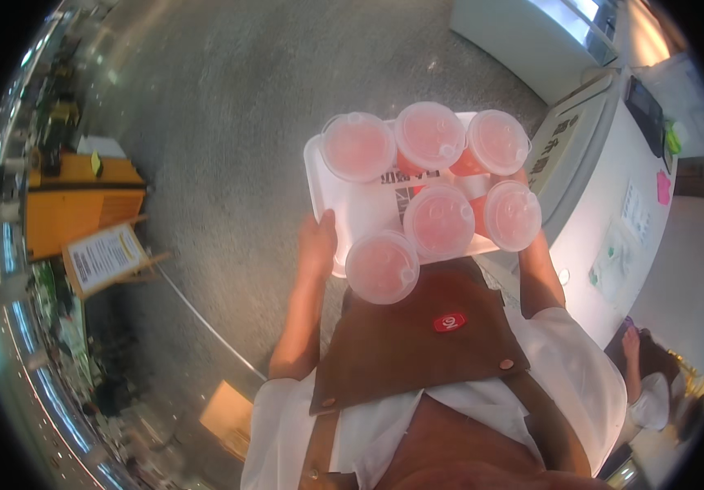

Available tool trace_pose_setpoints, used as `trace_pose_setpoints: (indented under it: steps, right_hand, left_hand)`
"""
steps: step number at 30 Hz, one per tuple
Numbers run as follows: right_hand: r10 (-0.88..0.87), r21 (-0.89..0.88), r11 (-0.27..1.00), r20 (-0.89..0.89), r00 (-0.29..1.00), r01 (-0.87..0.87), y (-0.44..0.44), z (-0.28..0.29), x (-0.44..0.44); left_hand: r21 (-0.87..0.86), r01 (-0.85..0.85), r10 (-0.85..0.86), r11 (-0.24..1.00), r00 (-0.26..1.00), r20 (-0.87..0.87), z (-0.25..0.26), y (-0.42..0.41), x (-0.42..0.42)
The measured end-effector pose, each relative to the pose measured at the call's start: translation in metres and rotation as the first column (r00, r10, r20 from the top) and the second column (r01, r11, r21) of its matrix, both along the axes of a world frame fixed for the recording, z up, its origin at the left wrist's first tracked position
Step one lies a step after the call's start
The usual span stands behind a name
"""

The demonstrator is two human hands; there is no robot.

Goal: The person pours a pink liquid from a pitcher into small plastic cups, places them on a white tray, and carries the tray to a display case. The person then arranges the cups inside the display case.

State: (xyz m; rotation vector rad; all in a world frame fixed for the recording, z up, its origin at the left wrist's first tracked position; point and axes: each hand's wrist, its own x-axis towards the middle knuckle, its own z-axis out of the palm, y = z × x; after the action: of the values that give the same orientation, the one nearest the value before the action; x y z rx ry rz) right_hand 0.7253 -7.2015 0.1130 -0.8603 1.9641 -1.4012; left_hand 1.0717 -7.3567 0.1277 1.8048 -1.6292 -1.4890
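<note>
A white tray (357, 217) is held out in front of my brown apron (413, 343). My left hand (321, 242) grips its left edge, thumb on top. My right hand (520, 177) is at the tray's right edge, mostly hidden behind the cups. Several lidded plastic cups of pink-red drink stand on the tray. Three are along the far side: a left cup (359, 147), a middle cup (430, 136) and a right cup (499, 142). Nearer me are a central cup (439, 220), a right-hand cup (513, 215) and a front-left cup (382, 267). Dark printing shows on the tray between them.
A white curved counter (603, 245) runs along my right, with a dark device (645, 113) on it. Another person (649, 392) is behind it. To the left stand an orange cabinet (85, 202) and a framed sign (106, 257). Grey floor (223, 122) stretches ahead.
</note>
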Motion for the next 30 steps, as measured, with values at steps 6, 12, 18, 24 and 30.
trace_pose_setpoints:
  steps: [6,12,18,24,30]
  right_hand:
    - [-0.107,-0.013,0.994,0.012,0.994,0.108,-0.092,-0.005,-0.05]
    - [-0.176,-0.023,0.984,-0.023,0.984,0.175,-0.188,-0.012,-0.115]
    - [-0.27,-0.007,0.963,-0.074,0.96,0.27,-0.286,-0.034,-0.205]
    - [-0.442,0.007,0.897,0.074,0.894,0.442,-0.379,-0.032,-0.278]
    - [-0.553,0.079,0.833,0.087,0.828,0.548,-0.464,0.025,-0.343]
  left_hand:
    - [0.0,0.092,-0.089,0.996,0.968,-0.235,-0.013,-0.129,-0.067]
    - [0.03,0.127,-0.119,0.992,0.976,-0.182,-0.021,-0.241,-0.135]
    - [0.029,0.178,-0.166,0.984,0.956,-0.24,-0.02,-0.358,-0.225]
    - [0.036,0.291,-0.265,0.956,0.91,-0.319,-0.024,-0.478,-0.323]
    - [-0.023,0.459,-0.452,0.888,0.863,-0.224,-0.005,-0.595,-0.441]
